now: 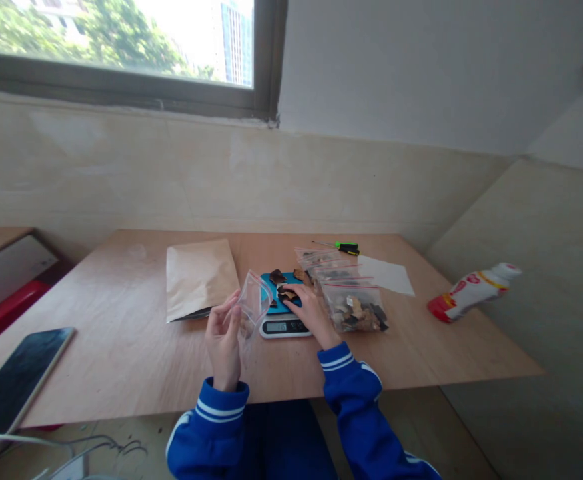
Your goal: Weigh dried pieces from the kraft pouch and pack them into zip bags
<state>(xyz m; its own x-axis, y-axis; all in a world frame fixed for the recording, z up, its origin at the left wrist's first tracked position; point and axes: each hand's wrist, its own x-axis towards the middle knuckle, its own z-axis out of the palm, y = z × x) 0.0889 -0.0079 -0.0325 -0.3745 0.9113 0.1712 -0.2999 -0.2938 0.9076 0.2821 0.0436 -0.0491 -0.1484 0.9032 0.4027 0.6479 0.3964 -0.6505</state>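
Observation:
My left hand (224, 337) is closed on the edge of a small clear zip bag (254, 301), holding it upright and open just left of a small kitchen scale (284, 325). The scale has a blue top plate and a lit display. Dark and brown dried pieces (285, 291) lie on the plate. My right hand (311, 312) rests on the scale's right side, its fingers pinched on those pieces. Both sleeves are blue with white stripes.
Several filled clear zip bags (354, 308) lie right of the scale. A brown paper envelope (198, 277) lies to the left, a white sheet (386, 275) and a green-handled tool (346, 247) behind. A white and red bottle (471, 290) leans at the right wall. A tablet (18, 380) lies at the table's left edge.

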